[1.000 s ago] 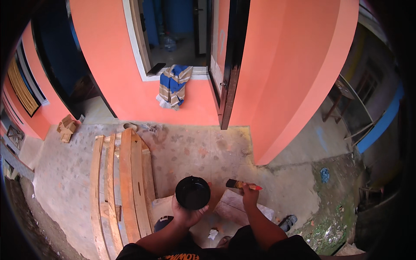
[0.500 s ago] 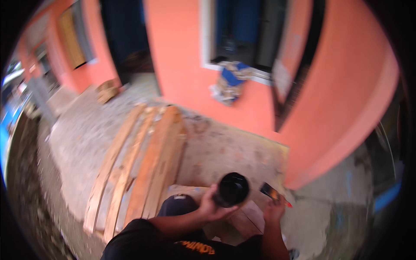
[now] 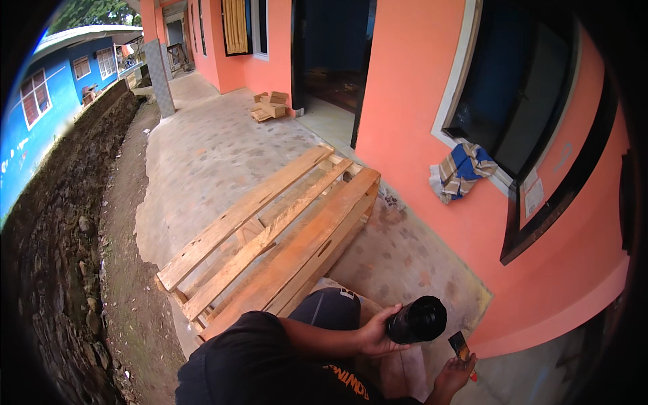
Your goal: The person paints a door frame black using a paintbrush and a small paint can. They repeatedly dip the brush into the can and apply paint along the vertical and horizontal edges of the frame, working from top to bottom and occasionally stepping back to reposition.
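Note:
My left hand (image 3: 380,333) wraps round the side of a black cylinder (image 3: 417,320), shaped like a cup or jar, its round dark end tilted up toward the right. What is inside cannot be made out. Between the fingers of my right hand (image 3: 455,375) is a flat black-and-orange packet (image 3: 460,346), held just right of the cylinder and apart from it. A small red thing (image 3: 474,375) shows at the edge of the same hand; its kind is unclear.
A slatted wooden pallet-like bench (image 3: 270,229) stands to my left. A striped cloth (image 3: 464,169) hangs over the sill of the window in the orange wall (image 3: 405,88). Broken cardboard (image 3: 269,106) lies by the doorway. Beyond the concrete floor's left edge runs a stone-sided ditch (image 3: 74,250).
My view has swung left, so the bench and both hands sit farther right in it. Both hands keep their holds, and the cylinder now shows more of its side.

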A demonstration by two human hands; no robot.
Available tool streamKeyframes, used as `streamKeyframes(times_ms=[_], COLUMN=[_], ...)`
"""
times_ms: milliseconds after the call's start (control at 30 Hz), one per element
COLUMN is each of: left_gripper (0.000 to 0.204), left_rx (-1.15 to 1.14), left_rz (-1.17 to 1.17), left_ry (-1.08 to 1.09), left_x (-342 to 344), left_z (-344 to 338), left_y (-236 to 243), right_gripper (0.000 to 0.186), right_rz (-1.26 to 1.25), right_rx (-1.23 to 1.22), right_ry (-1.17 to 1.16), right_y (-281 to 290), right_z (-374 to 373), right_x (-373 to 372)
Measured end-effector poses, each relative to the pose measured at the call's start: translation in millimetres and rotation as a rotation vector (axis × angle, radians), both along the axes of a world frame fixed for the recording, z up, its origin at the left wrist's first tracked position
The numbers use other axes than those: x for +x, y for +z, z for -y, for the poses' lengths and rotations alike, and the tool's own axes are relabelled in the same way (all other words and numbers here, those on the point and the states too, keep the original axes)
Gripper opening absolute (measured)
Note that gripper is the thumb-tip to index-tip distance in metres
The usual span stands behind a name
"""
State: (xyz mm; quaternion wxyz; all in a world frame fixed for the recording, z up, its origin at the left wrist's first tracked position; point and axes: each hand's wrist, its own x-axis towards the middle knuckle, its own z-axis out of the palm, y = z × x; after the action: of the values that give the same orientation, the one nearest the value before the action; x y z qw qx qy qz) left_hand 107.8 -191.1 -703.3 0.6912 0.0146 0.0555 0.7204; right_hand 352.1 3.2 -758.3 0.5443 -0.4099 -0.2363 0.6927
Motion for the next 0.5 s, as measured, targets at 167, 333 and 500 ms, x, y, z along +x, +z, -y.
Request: streamKeyframes(times_ms=[167,333,500], left_gripper=[0.048,0.047,0.046], left_rx=[0.001,0.002,0.030], left_rz=[-0.010,-0.025,0.004], left_ry=[0.002,0.006,-0.002], left_x=[-0.3,1.3,3.3], left_z=[5.2,9.2,8.9], left_y=[-1.9,-0.8,1.5], right_gripper=[0.058,0.067,0.065], right_rz=[0.024,0.058,0.027], right_rx=[0.009,0.042,0.142], right_ry=[0.023,0.021,0.082], right_y=[1.3,35.6,58.6], right_z=[0.6,21.2,9.1], right_x=[-3.8,-26.6,-27.5])
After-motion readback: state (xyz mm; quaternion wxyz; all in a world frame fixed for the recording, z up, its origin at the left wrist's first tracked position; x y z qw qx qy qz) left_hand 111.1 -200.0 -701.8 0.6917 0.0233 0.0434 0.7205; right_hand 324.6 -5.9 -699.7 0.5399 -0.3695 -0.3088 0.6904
